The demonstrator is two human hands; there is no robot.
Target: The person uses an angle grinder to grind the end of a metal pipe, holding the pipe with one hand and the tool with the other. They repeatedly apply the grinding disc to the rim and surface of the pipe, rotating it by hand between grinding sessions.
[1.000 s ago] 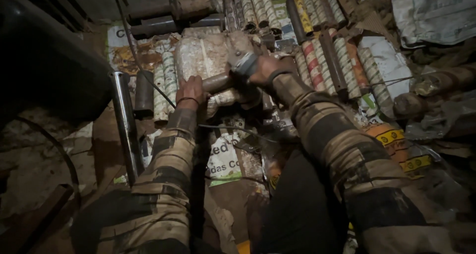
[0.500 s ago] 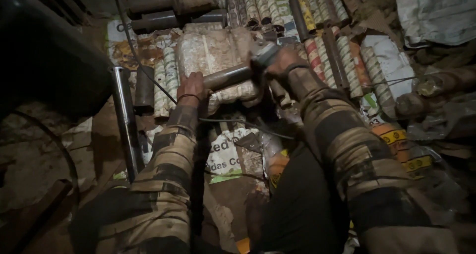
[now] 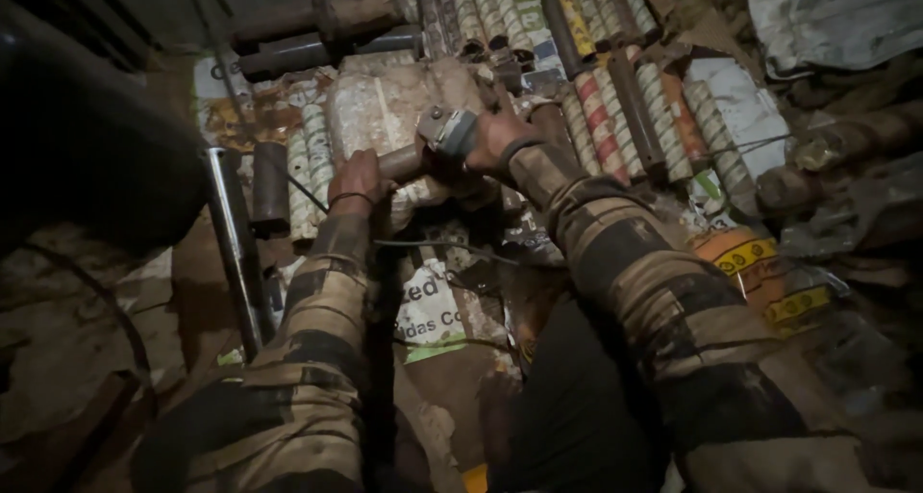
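1. Angle grinder (image 3: pixel 437 142) is lying across both hands above the middle of the cluttered floor, its grey head pointing toward the far side and its brown body running back toward the near left.
2. Right hand (image 3: pixel 495 139) is clenching around the grinder just behind the grey head, a dark band sitting on the wrist.
3. Left hand (image 3: pixel 358 176) is gripping the rear end of the grinder's body, fingers curled over it, with a thin bracelet showing at the wrist.
4. Both forearms are wearing striped, grimy sleeves and reaching out from the near edge of the floor.
5. A thin dark cable (image 3: pixel 452 248) is trailing across the floor just below the hands.
6. A pale wrapped bundle (image 3: pixel 385 103) is lying directly under the grinder's head.
7. Rows of paper-wrapped cylinders (image 3: pixel 615 108) are lying side by side toward the far right of the floor.
8. A shiny steel rod (image 3: pixel 236 243) is lying along the left side, with a short rusty pipe piece (image 3: pixel 270 185) just beside it.
9. Two long dark pipes (image 3: pixel 317 31) are lying at the far edge, and printed sacks (image 3: pixel 428 310) are covering the floor between the arms.
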